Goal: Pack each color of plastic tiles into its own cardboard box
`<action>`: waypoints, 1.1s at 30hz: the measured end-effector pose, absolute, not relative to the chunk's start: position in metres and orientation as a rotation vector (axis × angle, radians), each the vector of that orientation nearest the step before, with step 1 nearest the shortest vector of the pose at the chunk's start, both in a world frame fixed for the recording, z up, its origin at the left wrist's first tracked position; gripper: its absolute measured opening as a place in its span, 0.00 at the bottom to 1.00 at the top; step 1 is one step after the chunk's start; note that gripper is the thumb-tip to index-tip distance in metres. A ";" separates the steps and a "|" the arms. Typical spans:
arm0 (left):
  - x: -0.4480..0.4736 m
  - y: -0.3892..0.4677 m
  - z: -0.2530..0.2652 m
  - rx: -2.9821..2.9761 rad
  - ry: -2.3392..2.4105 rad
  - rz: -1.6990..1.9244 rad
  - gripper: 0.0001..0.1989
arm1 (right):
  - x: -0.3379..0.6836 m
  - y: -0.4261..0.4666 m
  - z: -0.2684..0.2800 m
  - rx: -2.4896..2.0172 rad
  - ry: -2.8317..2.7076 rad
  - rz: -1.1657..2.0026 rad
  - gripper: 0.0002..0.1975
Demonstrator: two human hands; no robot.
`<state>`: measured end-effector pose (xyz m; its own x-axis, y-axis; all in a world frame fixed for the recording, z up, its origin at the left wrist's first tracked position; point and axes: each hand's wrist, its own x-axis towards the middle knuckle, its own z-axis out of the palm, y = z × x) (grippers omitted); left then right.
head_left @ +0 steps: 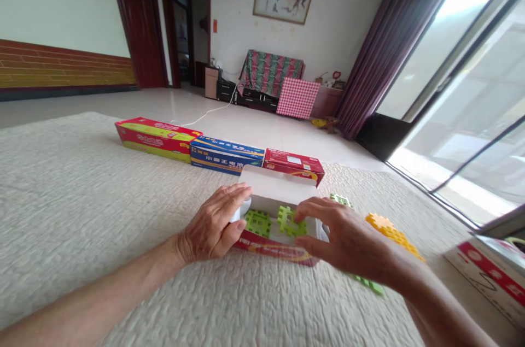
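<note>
The left hand (215, 221) braces the left end of an open red box (266, 247) on the pale textured mat (123, 216), its fingers and thumb clasping the end. The right hand (334, 229) reaches over the box, fingers at the right edge of a green piece (287, 220); whether they grip it, I cannot tell. Another green piece (257, 223) lies inside, left of it. Orange pieces (394, 235) lie to the right.

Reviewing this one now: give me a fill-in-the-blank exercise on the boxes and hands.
The right hand touches a plastic piece coloured ____.
In the row of three closed boxes, the middle one is mainly ____.
The open box has a raised flap whose near side is ____.
Missing words: green; blue; white.
</note>
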<state>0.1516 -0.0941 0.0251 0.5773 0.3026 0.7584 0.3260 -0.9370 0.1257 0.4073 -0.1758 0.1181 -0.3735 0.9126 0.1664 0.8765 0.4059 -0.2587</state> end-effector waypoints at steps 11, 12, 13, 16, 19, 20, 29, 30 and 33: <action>0.150 -0.096 0.026 -2.774 -0.560 -1.308 0.28 | 0.415 -0.181 0.118 -1.640 -2.332 0.207 0.08; 0.150 -0.096 0.026 -2.774 -0.564 -1.303 0.28 | 0.416 -0.182 0.118 -1.646 -2.331 0.202 0.07; 0.150 -0.096 0.027 -2.774 -0.570 -1.298 0.28 | 0.417 -0.182 0.118 -1.654 -2.335 0.200 0.06; 0.150 -0.097 0.027 -2.778 -0.581 -1.283 0.28 | 0.420 -0.180 0.116 -1.647 -2.378 0.207 0.04; 0.150 -0.097 0.027 -2.772 -0.578 -1.290 0.28 | 0.416 -0.174 0.118 -1.641 -2.442 0.173 0.07; 0.150 -0.097 0.027 -2.768 -0.577 -1.295 0.28 | 0.413 -0.171 0.121 -1.676 -2.460 0.144 0.08; 0.151 -0.097 0.027 -2.755 -0.558 -1.312 0.28 | 0.382 -0.151 0.136 -1.746 -2.820 -0.146 0.05; 0.151 -0.097 0.026 -2.757 -0.559 -1.312 0.28 | 0.381 -0.150 0.135 -1.725 -2.832 -0.197 0.04; 0.151 -0.096 0.026 -2.759 -0.564 -1.308 0.28 | 0.377 -0.150 0.135 -1.725 -2.865 -0.321 0.06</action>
